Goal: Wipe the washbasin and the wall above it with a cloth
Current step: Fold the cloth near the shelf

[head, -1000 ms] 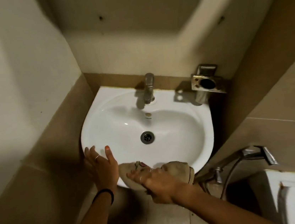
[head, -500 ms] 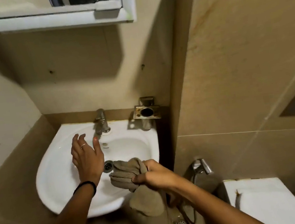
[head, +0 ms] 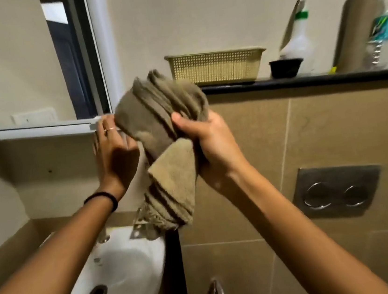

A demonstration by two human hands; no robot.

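A dark shelf (head: pixel 302 82) runs along the top of the tiled wall at the right, level with the lower edge of the mirror frame. On it, from left to right, stand a pale yellow perforated basket (head: pixel 215 67), a small black bowl (head: pixel 286 68) just beside it, a white spray bottle (head: pixel 297 43) with a green collar behind the bowl, tall cardboard tubes (head: pixel 357 29) leaning against the wall, and a clear plastic bottle (head: pixel 383 26) with a blue-green label at the far right, blurred.
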